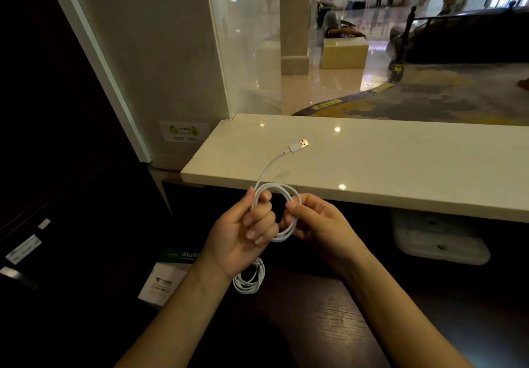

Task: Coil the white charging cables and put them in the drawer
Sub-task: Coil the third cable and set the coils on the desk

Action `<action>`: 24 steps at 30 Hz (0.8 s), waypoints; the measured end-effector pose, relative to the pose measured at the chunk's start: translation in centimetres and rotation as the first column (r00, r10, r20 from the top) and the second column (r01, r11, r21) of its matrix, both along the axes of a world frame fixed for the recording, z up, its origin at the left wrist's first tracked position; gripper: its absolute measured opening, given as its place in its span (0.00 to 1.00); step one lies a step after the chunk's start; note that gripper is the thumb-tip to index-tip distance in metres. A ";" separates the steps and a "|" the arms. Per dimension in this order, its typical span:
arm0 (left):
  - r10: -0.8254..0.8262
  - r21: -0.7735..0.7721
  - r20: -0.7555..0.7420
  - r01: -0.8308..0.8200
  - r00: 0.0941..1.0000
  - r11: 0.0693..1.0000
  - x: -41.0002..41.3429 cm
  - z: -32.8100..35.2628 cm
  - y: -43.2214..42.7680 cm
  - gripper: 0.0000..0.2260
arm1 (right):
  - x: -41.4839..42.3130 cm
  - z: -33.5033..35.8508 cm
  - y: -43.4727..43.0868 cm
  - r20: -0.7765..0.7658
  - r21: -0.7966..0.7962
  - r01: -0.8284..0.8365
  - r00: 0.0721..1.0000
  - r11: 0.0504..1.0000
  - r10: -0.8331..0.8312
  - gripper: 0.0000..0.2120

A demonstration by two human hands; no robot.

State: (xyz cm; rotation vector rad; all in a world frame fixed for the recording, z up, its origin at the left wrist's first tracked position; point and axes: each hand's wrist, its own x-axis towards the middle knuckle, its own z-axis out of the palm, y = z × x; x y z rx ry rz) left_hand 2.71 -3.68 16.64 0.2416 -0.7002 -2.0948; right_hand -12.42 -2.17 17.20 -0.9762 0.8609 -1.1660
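A white charging cable (282, 188) is wound into a small coil held between both hands, just below the front edge of the pale stone counter. My left hand (243, 230) grips the coil's left side with the fingers curled through it. My right hand (317, 218) pinches the coil's right side. The cable's free end rises up and to the right, ending in a USB plug (299, 145) above the counter. A second white cable coil (250, 279) lies on the dark wooden desk below my left wrist. No drawer is visible.
The pale stone counter (400, 161) runs across the middle, with a glass panel (246, 38) behind it. A white and green paper box (169, 276) lies on the dark desk (315, 310) at the left. A white plastic object (438, 238) sits under the counter at the right.
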 end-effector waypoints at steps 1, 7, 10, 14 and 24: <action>0.062 0.020 0.047 -0.063 0.997 0.998 -0.3 0.1 0.0 0.15 | 0.0 -0.2 -0.3 0.079 0.031 -0.016 0.997 0.999 0.013 0.05; 0.207 0.025 0.255 -0.221 0.945 0.975 -1.4 -0.2 -0.1 0.16 | -0.3 -0.2 -1.2 -0.085 -0.069 0.021 0.996 0.997 -0.027 0.06; 0.262 -0.008 0.301 -0.272 0.917 0.962 -1.8 -0.2 0.1 0.16 | -0.3 -0.4 -1.3 -0.383 -0.251 0.140 0.894 0.958 -0.232 0.09; 0.368 -0.099 0.354 -0.357 0.860 0.929 -2.1 0.2 0.2 0.17 | 0.2 -1.0 -1.4 -0.618 -0.577 0.132 0.575 0.806 -0.537 0.09; 0.335 -0.181 0.546 -0.283 0.767 0.942 -2.4 1.7 0.0 0.16 | -0.2 -0.3 -4.4 -0.701 -0.713 -0.268 0.261 0.648 -0.663 0.26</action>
